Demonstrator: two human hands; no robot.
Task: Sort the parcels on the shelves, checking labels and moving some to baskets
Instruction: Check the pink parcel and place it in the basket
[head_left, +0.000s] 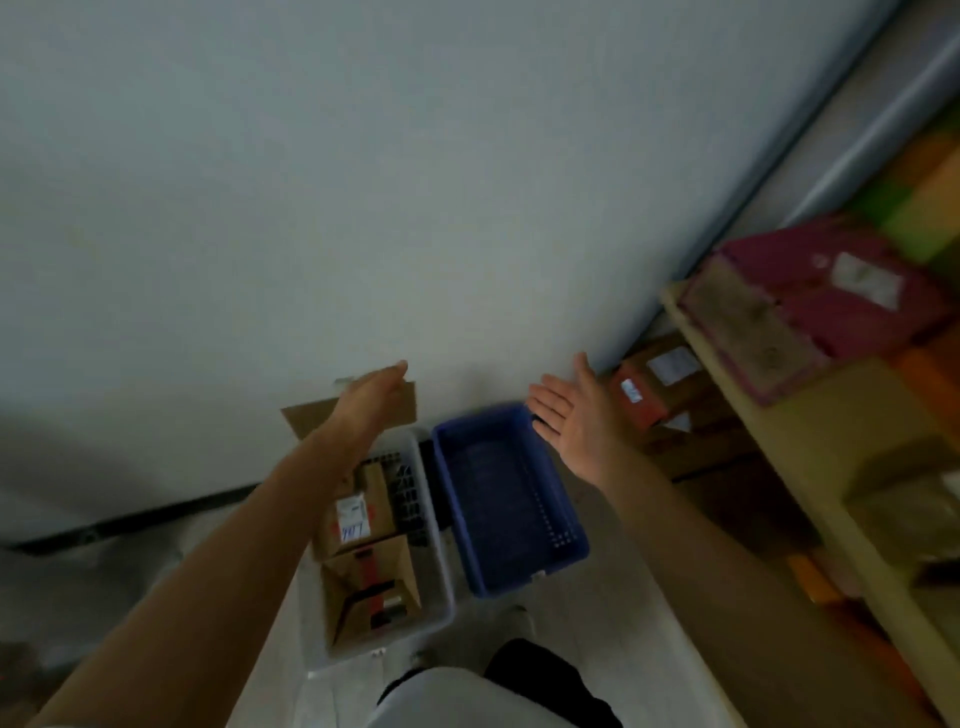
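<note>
Since the left hand (371, 397) holds a flat brown cardboard parcel (307, 415) beyond the grey plastic basket (442, 597), right hand (571, 418) spread, dropping risks missing.

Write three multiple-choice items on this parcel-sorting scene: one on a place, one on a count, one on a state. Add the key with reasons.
1. Where does the magenta box with a white label sit?
A. on the pale wooden shelf
B. in the blue plastic basket
C. on the floor

2. How many brown cardboard parcels lie in the grey plastic basket?
A. none
B. two
C. five

3. The right hand is:
A. open, palm up, holding nothing
B. curled round a parcel
C. flat on the floor

Key:
1 A: it rests on the shelf's top board.
2 B: one with a white label and one with a red strip lie end to end.
3 A: its fingers are straight and spread, with nothing in them.
</note>
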